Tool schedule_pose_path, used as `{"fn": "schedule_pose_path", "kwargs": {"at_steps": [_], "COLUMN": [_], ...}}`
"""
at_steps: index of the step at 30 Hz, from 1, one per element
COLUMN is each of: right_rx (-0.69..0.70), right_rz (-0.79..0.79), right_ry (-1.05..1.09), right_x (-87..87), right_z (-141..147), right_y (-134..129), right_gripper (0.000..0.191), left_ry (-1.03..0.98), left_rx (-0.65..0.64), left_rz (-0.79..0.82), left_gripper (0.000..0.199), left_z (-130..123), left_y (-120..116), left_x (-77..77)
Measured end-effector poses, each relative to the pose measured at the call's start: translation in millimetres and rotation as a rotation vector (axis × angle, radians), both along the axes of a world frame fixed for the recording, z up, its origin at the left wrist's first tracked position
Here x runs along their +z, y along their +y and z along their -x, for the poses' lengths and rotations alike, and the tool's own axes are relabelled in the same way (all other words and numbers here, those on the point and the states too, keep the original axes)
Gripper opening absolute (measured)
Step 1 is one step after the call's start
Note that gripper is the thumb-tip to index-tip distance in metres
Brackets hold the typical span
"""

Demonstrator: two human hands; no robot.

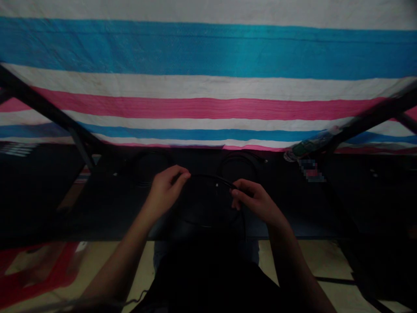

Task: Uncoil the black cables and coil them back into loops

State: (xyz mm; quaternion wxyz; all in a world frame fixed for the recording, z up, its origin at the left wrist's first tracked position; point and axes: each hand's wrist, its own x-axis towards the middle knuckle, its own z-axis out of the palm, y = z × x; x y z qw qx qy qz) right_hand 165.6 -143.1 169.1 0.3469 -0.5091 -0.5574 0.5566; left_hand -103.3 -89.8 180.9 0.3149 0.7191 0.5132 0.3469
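A black cable [210, 175] runs in a shallow arc between my two hands above the dark table. My left hand [168, 184] pinches it at the left between thumb and fingers. On the right, my right hand [250, 198] is closed round a thicker, doubled part of the cable, and a loop hangs down below toward the table's front edge. A small light-coloured tip [216, 185] shows just left of my right hand. Behind my right hand lies another coiled black cable [241, 157] with a metal plug end. A further dark coil [148, 158] lies behind my left hand, hard to make out.
The dark table [110, 213] meets a striped sheet [208, 108] at its back. A clear bottle [309, 147] lies at the back right beside a blurred-out card [312, 170]. Dark slanted frame bars stand at both sides. A red stool-like object [61, 271] is below left.
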Motion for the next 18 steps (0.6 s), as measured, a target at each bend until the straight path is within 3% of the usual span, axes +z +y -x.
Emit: {"fn": "schedule_pose_path", "kwargs": {"at_steps": [2,5,8,10,14,18], "right_rx": [-0.12,-0.194,0.029,0.168,0.152,-0.092], "right_rz": [-0.052,-0.168,-0.22,-0.228,-0.276,-0.309], "right_ry": [-0.04,-0.148,-0.227,-0.244,-0.214,-0.294], "right_x": [-8.8,-10.7,-0.6,5.8,2.4,-24.3], "right_z": [0,4,12,19,21,11], "right_y": [-2,0,7,13,19,17], "right_gripper": [0.023,0.02,0.018,0.02,0.022,0.027], "left_ry": [-0.004,0.06,0.057,0.001,-0.066,-0.145], "left_rx": [0.049,-0.139,-0.372,-0.417,-0.33,-0.143], "left_rz": [0.065,0.226,0.298,0.285,0.252,0.283], "left_gripper": [0.031,0.032,0.024,0.024,0.027,0.028], "left_z": [4,3,-8,-20,-35,-28], "left_y": [-4,-10,-17,-20,-18,-13], "left_x": [-8.0,-13.0,-8.7,-5.3,-5.8,-13.7]}}
